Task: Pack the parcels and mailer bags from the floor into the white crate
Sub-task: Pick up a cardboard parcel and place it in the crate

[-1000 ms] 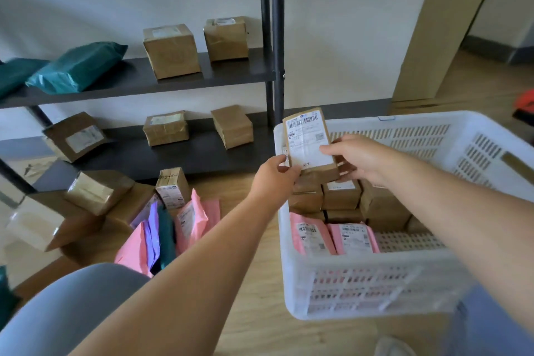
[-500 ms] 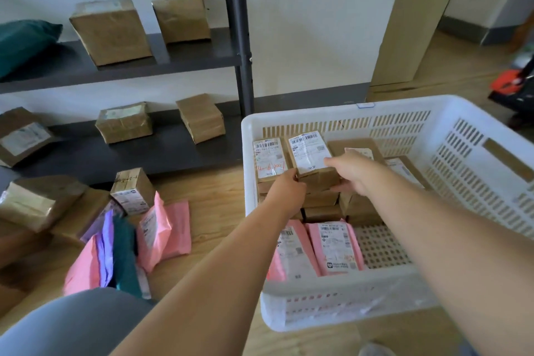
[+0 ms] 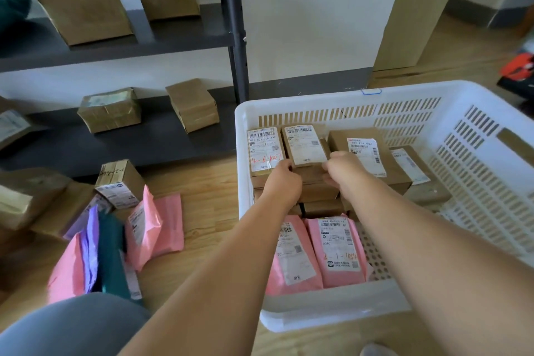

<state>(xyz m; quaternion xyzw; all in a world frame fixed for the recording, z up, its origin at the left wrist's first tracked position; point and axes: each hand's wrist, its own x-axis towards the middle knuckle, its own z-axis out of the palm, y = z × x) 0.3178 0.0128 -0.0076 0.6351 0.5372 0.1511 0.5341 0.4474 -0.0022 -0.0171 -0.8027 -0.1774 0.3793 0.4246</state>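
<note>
Head view: the left hand (image 3: 281, 182) and right hand (image 3: 342, 170) both grip one labelled parcel (image 3: 304, 147), label up, at the far-left end of the white crate (image 3: 303, 101). The left hand's fingers curl round the parcel's near-left corner w/ the thumb on top. The right hand's fingers curl over the near-right edge. Fingertips are mostly hidden behind the knuckles.

The parcel sits atop a stack of brown parcels, btwn a red-marked parcel (image 3: 264, 150) against the crate's left wall and a bigger parcel (image 3: 365, 153) on its right. There is hardly any gap on either side. A fourth parcel (image 3: 410, 165) lies further right and lower. Two pink mailer bags (image 3: 336, 251) stand side by side against the near wall.

Open room inside is the bare slotted crate floor (image 3: 375, 263) right of the bags and on toward the right wall.

Outside, a strip of bare wood floor (image 3: 208, 196) runs btwn the crate's left wall and the floor pile: a small taped box (image 3: 120, 185), a pink mailer (image 3: 153, 228), a purple mailer (image 3: 89, 246), a teal mailer (image 3: 111, 251) and more brown parcels (image 3: 26, 196) at the frame's left edge.

Behind stands a dark rack (image 3: 150, 147) w/ shelf parcels (image 3: 109, 110) on 2 levels. Its post (image 3: 231, 23) is just beside the crate's far-left corner.
</note>
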